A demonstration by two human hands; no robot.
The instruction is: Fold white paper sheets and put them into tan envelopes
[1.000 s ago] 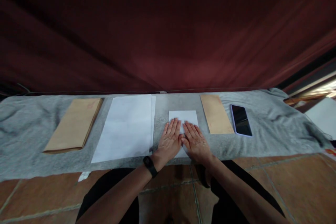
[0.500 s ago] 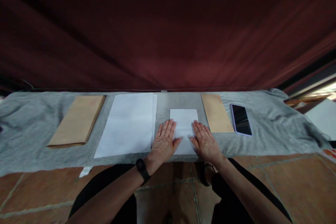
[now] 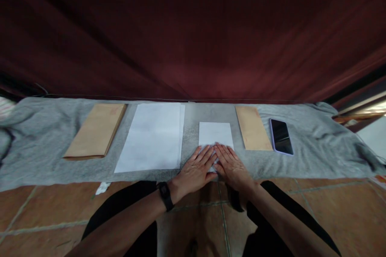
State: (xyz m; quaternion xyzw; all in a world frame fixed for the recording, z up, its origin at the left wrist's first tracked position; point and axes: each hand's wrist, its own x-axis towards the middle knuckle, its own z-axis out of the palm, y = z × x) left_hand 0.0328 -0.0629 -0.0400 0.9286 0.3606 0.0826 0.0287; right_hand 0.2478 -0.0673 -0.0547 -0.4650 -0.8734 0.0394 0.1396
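A small white sheet of paper (image 3: 214, 131), apparently folded, lies on the grey cloth in front of me. My left hand (image 3: 197, 168) presses flat on its lower left part, fingers stretched out. From the other side my right hand (image 3: 231, 165) lies flat on the lower right part. The fingertips of both hands meet near the middle of the paper and hide its lower half. Left of my hands sits a stack of larger white sheets (image 3: 152, 136). To the right is a single brown envelope (image 3: 253, 128).
A thick stack of brown envelopes (image 3: 96, 128) rests at the left. A phone (image 3: 281, 136) in a purple case lies right of the single envelope. Grey cloth (image 3: 319, 144) covers the long surface. Behind it hangs a dark red curtain (image 3: 193, 40); a white scrap (image 3: 103, 187) is on the tiled floor.
Both hands have slid inward and slightly toward me across the small paper, so their fingertips now meet. The whole view has shifted a little.
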